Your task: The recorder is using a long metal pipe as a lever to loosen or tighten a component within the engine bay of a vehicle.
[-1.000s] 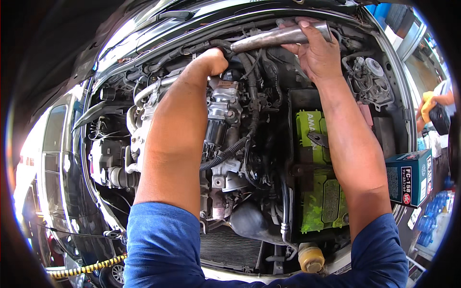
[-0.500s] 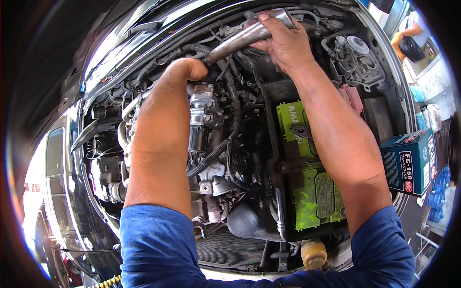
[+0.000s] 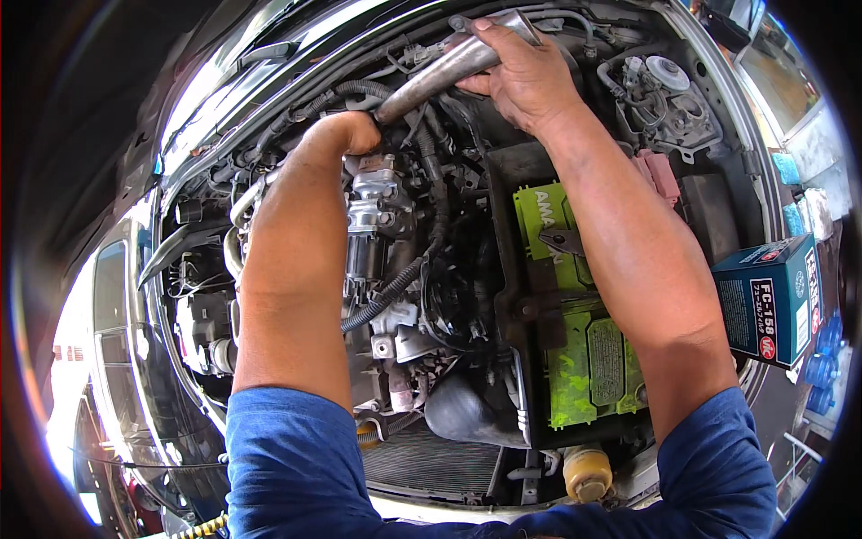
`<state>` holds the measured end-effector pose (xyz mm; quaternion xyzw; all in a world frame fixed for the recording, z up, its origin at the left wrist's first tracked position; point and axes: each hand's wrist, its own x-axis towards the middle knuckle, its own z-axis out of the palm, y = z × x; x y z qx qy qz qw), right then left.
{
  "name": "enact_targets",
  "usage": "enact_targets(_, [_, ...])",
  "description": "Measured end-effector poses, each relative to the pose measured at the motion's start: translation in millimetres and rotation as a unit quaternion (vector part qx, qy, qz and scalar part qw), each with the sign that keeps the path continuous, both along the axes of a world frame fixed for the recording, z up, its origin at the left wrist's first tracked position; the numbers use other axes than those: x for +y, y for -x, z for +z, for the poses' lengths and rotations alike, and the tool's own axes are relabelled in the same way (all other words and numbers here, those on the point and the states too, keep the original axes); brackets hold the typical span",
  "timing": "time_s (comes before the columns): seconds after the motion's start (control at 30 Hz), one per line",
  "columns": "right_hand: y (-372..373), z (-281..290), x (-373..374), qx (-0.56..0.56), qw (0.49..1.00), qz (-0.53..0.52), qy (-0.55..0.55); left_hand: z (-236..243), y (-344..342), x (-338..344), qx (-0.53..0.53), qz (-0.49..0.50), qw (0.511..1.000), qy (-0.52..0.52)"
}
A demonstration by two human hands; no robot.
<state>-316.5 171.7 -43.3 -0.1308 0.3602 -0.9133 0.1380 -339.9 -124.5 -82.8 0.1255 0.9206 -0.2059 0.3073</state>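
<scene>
My right hand (image 3: 530, 76) is closed around the wide upper end of a tapered metal pipe (image 3: 440, 74), its thumb lying along the top. From there the pipe slants down and left over the back of the engine. Its narrow end meets my left hand (image 3: 363, 135), which reaches in behind the metal engine parts (image 3: 375, 211). The fingers of that hand are hidden, so whether they grip anything cannot be seen. Below the pipe, a ribbed black hose (image 3: 431, 166) runs down beside the engine.
Under my right forearm lies a green battery (image 3: 575, 368) with a bracket across it. A dark teal box (image 3: 763, 301) sits at the bay's right edge. A yellow-capped reservoir (image 3: 588, 474) and the radiator (image 3: 431, 463) are at the near side.
My right hand and the wide end of the pipe have shifted slightly left and up. My left hand stays at the narrow end. A person's arm with a black bag has left the upper right.
</scene>
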Motion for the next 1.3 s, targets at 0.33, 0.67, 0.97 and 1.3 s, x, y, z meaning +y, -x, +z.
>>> enact_targets(0.33, [6.6, -8.6, -1.8, 0.018, 0.999, -0.033, 0.008, 21.0, -9.1, 21.8, -0.003, 0.300, 0.947, -0.115])
enact_targets(0.67, [7.2, -13.2, -3.0, 0.020, 0.999, -0.022, -0.020, 33.2, -18.1, 30.8, -0.008, 0.304, 0.939, -0.163])
enact_targets(0.97, [4.4, -8.9, -2.9, -0.007, 1.000, -0.007, -0.008, 33.9, -23.7, 19.8, 0.053, 0.106, 0.990, -0.080])
enact_targets(1.3, [6.8, -12.5, -2.0, 0.012, 1.000, 0.017, -0.006, 29.1, -128.3, -3.4, 0.283, 0.540, 0.669, -0.426])
